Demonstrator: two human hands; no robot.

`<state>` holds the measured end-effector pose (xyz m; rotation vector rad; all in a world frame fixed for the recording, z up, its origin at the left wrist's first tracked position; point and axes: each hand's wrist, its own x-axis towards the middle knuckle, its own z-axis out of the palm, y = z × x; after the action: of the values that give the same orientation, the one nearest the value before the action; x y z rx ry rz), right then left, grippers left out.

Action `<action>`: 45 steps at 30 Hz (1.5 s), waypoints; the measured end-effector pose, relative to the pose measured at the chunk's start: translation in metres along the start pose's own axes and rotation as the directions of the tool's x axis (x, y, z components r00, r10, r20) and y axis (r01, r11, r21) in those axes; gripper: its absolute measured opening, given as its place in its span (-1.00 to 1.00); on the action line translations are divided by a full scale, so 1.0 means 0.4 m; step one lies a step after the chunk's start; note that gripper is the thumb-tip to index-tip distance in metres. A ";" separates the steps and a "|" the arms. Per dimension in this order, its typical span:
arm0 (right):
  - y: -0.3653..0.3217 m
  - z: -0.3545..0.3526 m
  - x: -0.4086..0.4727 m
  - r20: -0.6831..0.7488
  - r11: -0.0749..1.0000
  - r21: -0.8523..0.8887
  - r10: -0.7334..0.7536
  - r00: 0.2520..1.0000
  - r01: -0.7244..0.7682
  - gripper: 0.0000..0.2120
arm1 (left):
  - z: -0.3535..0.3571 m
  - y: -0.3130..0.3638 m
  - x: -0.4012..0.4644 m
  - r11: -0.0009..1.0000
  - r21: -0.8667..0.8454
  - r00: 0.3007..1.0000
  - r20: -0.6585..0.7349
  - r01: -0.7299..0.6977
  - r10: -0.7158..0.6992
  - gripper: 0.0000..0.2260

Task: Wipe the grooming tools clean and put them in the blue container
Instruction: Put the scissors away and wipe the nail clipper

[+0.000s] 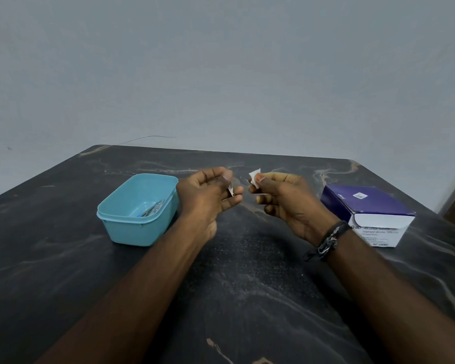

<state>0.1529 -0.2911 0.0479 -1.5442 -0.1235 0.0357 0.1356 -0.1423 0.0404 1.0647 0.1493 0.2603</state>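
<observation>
Light blue container (132, 224); black table (247, 285) with pale marbled veins; purple-and-white box (365, 208); white wipe (254, 177).

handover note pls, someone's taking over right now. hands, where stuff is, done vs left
Left hand: grip shut on a small metal tool, held above the table.
Right hand: grip shut on a white wipe, just apart from the tool.
Blue container: on the table, left of the hands, open; at least one metal tool already lies inside.
Alcohol swab box: on the table, to the right.
Done: some tools are in the container.
Left: wipe the held tool if needed, then place it in the container. No other loose tools visible on the table.
</observation>
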 end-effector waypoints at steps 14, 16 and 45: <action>0.029 0.024 -0.002 -0.033 0.991 -0.115 -0.073 0.997 0.069 -0.83 | 0.014 -0.020 -0.024 0.978 0.198 0.986 0.165 -0.071 0.038 -0.69; 0.030 0.026 -0.003 -0.024 0.989 -0.120 -0.089 0.996 0.086 -0.85 | 0.013 -0.021 -0.023 0.975 0.206 0.988 0.146 -0.079 0.049 -0.74; 0.021 0.038 -0.017 -0.098 0.955 -0.213 -0.232 0.968 0.207 -0.85 | 0.011 -0.035 -0.025 0.950 0.268 0.980 0.155 -0.160 0.122 -0.80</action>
<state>0.1451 -0.2765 0.0395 -1.7215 -0.2063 -0.2554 0.1289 -0.1552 0.0302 1.3741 -0.0157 0.3003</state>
